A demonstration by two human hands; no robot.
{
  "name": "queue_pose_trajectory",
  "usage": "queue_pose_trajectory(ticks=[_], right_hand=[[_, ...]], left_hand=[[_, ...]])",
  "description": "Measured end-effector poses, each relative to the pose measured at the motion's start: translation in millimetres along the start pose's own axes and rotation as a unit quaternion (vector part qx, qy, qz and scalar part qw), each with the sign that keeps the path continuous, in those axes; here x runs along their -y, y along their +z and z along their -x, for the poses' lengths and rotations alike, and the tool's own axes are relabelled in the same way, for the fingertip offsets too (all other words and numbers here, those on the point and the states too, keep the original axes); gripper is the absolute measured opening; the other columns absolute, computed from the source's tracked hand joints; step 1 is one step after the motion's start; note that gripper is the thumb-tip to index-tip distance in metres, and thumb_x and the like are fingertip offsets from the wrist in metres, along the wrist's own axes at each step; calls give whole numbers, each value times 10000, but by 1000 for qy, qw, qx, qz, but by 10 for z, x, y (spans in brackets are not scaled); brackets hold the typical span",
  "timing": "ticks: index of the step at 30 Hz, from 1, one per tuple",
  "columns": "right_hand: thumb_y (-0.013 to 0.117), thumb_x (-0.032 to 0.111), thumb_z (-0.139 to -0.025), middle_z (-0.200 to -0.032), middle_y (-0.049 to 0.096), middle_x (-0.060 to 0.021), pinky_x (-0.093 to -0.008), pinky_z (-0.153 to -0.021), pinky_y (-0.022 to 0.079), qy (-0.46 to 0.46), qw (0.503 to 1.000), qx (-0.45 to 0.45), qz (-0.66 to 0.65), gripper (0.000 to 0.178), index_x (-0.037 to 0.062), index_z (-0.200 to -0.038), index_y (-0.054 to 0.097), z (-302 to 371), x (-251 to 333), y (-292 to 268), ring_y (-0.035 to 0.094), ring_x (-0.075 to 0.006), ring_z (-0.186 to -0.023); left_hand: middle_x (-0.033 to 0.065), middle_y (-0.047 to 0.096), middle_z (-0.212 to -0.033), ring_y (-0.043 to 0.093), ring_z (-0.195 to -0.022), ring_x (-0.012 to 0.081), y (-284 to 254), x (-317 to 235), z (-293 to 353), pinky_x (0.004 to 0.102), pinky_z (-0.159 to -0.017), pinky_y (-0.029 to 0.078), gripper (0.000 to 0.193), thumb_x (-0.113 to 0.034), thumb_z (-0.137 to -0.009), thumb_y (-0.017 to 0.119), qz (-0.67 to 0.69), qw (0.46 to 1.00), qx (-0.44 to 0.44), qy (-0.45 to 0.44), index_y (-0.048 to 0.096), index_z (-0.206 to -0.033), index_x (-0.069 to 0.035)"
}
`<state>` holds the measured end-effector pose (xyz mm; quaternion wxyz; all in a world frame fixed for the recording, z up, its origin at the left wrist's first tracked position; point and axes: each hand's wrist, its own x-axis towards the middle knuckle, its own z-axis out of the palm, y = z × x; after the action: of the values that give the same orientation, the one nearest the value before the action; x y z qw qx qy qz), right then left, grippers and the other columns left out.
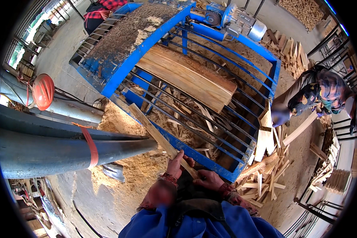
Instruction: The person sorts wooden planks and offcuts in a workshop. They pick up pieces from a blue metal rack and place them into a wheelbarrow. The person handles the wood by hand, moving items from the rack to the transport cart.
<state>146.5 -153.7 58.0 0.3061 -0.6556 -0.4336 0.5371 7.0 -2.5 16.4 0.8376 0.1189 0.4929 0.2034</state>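
Observation:
Slanting up and left from my body is a long pale wooden strip point(156, 137), its far end by the blue frame's near left corner. My left hand point(177, 163) is closed around its lower part, thumb on top. Close by, my right hand point(209, 179) grips the strip's near end, its fingertips partly hidden. Beyond my hands stands a blue metal machine frame point(186, 147) with dark parallel bars. A thick sawn timber piece point(190, 77) with a bark-covered edge lies across those bars, coming out from under the machine's sawdust-covered top point(119, 33).
A large grey pipe point(59, 152) juts in from the left, near an orange helmet-like object point(43, 92). Wood offcuts point(265, 176) pile up at right, where another person point(325, 89) handles slats. A motor point(242, 23) sits on the far frame. Someone in red check point(97, 14) is far left.

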Motion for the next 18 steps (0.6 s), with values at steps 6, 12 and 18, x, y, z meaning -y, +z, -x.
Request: queue_pose_trajectory(ticks=[6, 12, 18], right_hand=[[733, 400, -827, -904, 678, -165, -390, -728, 521, 24, 1000, 10, -18, 460, 33, -1090, 646, -19, 79, 9, 669, -302, -831], [715, 412, -847, -946, 690, -177, -382, -761, 521, 31, 999, 28, 9, 519, 27, -1184, 631, 5, 77, -13, 676, -279, -870], [686, 431, -868, -876, 674, -174, -402, -725, 505, -19, 1000, 10, -9, 471, 12, -1076, 638, -5, -175, 74, 660, -292, -806]], left_hand=[[177, 656, -721, 669, -635, 316, -59, 11, -4, 440, -583, 572, 302, -281, -950, 643, -7, 1000, 2, -4, 547, -820, -25], [180, 647, -720, 661, -625, 323, -71, 29, -27, 445, -591, 573, 318, -303, -968, 609, -14, 1000, 17, -4, 538, -816, -33], [180, 634, -757, 636, -679, 332, -115, 83, -35, 473, -677, 554, 366, -378, -988, 553, -23, 999, 21, -13, 527, -832, -48]])
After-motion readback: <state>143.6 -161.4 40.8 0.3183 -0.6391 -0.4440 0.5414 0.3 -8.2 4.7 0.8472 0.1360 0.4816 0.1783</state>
